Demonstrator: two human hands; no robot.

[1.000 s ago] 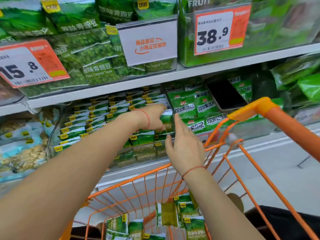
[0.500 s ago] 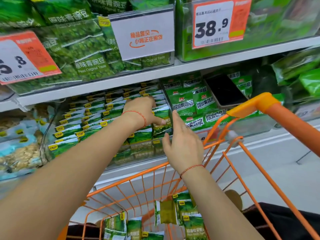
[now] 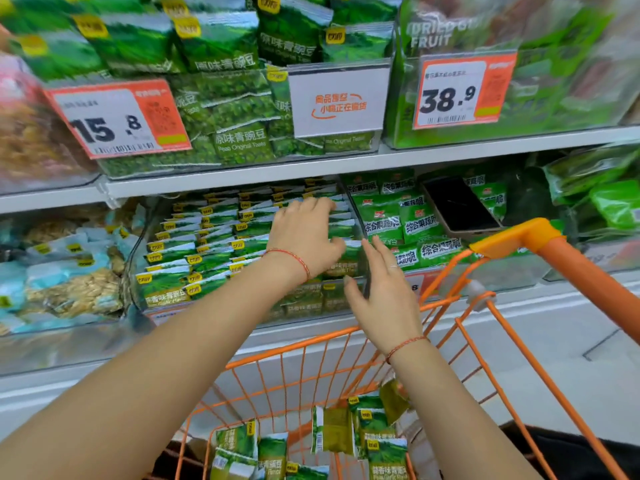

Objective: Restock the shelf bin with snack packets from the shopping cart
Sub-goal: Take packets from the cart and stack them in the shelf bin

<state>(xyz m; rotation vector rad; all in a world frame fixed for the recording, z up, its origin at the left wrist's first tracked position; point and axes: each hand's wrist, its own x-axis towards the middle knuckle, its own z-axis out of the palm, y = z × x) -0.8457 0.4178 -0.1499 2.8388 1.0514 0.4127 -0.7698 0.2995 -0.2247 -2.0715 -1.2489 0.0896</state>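
- Packets first: small green foil snack packets with yellow corner tags (image 3: 214, 244) stand in tight rows inside the clear plastic shelf bin (image 3: 138, 244) on the lower shelf, their long edges running left to right, row behind row from near to far.
- Your left hand (image 3: 304, 233) lies palm down on the right end of those rows, fingers spread and nearly straight, pressing the packet tops; it clasps nothing.
- Your right hand (image 3: 384, 296) hovers just near of the bin's right front corner, fingers straight and splayed wide, thumb out, holding nothing. Whether its fingertips touch the clear divider beside the bin, you cannot tell.
- More of the same green packets (image 3: 377, 441) lie loose in the bottom of the orange wire shopping cart (image 3: 519, 237), straight below and nearer to you than both hands.
- The relation that matters: the cart stock lies down and toward you from the right hand, which is the closer and lower of the two, so it looks the natural one to drop for the next packet.
- The bin looks nearly full; any gap seems to be at its near right corner, under your left palm.
- Beside the bin, to the right, sit brighter green pouches with a dark phone (image 3: 457, 206) resting on them.
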